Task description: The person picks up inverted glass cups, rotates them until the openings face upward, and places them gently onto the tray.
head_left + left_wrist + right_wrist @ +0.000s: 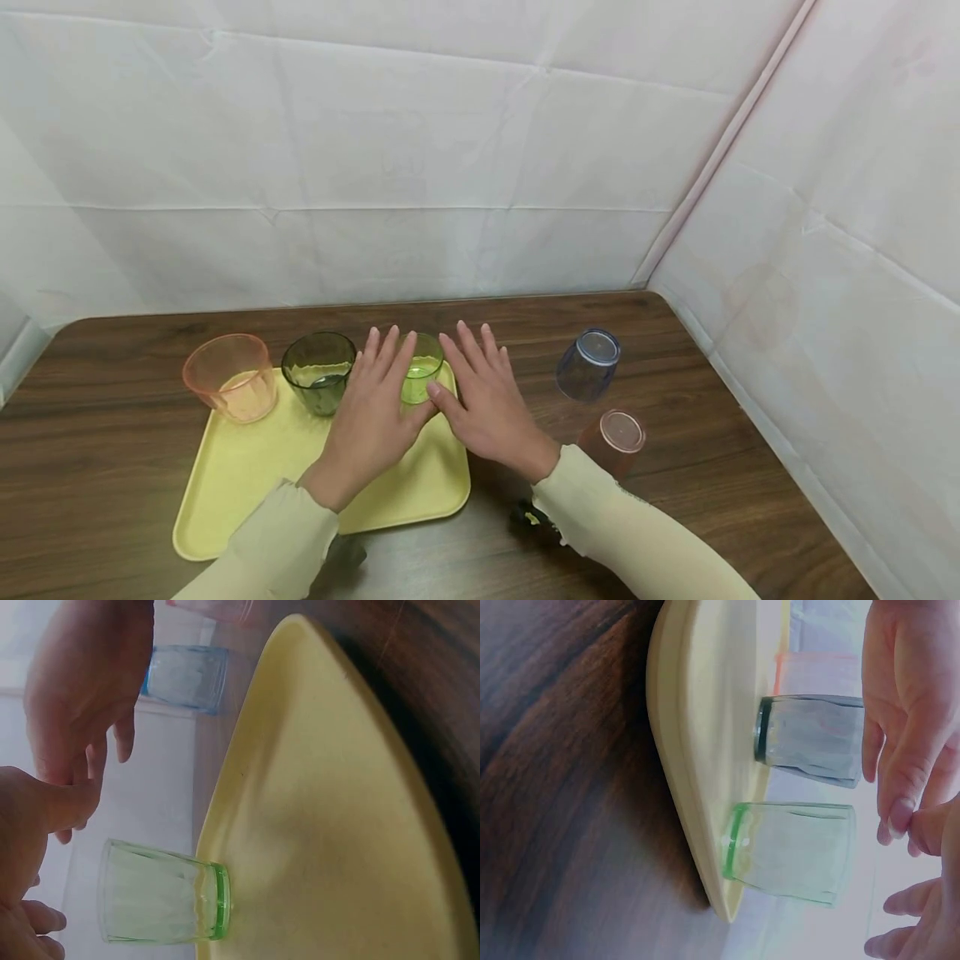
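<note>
My left hand (369, 421) and right hand (491, 408) are held out side by side over the yellow tray (251, 475), fingers straight and spread, with nothing in either. The thumbs come close together or touch; I cannot tell which. Just beyond them a light green cup (422, 367) stands upright at the tray's far right, partly covered by the left fingers in the head view. To the left hand's left is a dark grey-green cup (318, 379), upright on the tray. An orange cup (234, 379) occupies the far left corner. Both wrist views show the hands above the green cup (161, 896).
Right of the tray, a blue cup (588, 367) stands upside down on the dark wooden table (705, 467). A reddish cup (618, 437), also upside down, is nearer me, beside the right forearm. White sheeting (420, 167) rises behind the table and along its right side.
</note>
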A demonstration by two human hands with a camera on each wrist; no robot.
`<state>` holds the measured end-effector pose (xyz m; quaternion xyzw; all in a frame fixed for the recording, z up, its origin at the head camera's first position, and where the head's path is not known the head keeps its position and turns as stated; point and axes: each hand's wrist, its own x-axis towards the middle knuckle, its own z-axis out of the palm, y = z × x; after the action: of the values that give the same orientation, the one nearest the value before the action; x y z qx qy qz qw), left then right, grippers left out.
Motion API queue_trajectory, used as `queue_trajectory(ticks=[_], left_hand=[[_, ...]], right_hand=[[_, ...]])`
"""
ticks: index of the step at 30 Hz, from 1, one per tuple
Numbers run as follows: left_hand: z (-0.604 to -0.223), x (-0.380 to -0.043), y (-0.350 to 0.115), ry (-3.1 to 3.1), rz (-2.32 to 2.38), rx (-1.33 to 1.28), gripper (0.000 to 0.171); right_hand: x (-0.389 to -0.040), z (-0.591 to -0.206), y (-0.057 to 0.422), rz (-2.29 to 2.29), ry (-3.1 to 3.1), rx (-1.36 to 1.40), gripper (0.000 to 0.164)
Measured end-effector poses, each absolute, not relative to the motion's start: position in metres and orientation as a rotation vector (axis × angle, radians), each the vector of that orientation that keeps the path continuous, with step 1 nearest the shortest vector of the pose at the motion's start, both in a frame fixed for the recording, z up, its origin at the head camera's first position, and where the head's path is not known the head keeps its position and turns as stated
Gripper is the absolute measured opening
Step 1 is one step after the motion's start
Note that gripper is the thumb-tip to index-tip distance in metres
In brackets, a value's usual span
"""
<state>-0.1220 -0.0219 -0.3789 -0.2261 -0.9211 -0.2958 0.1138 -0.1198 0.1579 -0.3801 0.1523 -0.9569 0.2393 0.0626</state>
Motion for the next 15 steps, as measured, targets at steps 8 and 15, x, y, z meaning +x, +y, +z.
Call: queue_trajectory(ticks=[8,15], left_hand=[[-0.369,-0.108,-0.028,-2.691,-0.751,-0.686,0.082],[-0.367,-0.096,-0.035,-2.717,-0.697,-0.651,0.078]], right_hand=[[-0.107,-0.367,0.167,0.608,-2.908,0.496,0.063],[-0.095,-0.365,0.177,0.521,-2.900,0.532,0.057]])
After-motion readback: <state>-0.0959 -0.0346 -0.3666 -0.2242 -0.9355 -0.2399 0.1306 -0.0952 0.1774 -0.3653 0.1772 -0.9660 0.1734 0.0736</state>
